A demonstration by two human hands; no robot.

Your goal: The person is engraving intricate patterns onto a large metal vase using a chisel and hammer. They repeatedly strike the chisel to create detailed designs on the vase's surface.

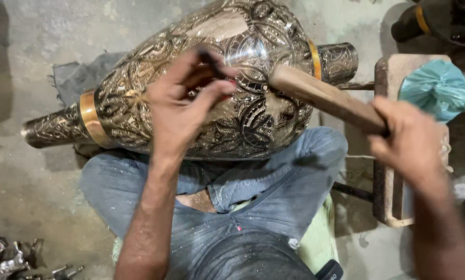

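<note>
Left hand grip: left hand (183, 106) has its fingers pinched tight around one thin dark tool (210, 61), near the middle of the frame. The tool tip rests on the vase.
Right hand grip: right hand (406, 140) is closed tight around one wooden mallet (323, 97) at the right of the frame. The thick end of the mallet points toward the dark tool and sits close over the vase.
Vase: one big shiny metal vase (253, 111) lies on its side across the person's lap, in the upper middle of the frame. It is covered in carved swirly patterns.
Gold bands: two gold bands (89, 118) go around the vase, one near each end.
Legs: two legs in blue jeans (279, 192) are folded under the vase, in the lower middle.
Bag: one blue-green plastic bag (438, 88) sits at the upper right, on a wooden stool (383, 171).
Cloth: one grey cloth (77, 75) lies on the floor at the upper left, behind the vase.
Scraps: a little pile of shiny metal bits (7, 259) is in the lower left corner; too jumbled to count.
</note>
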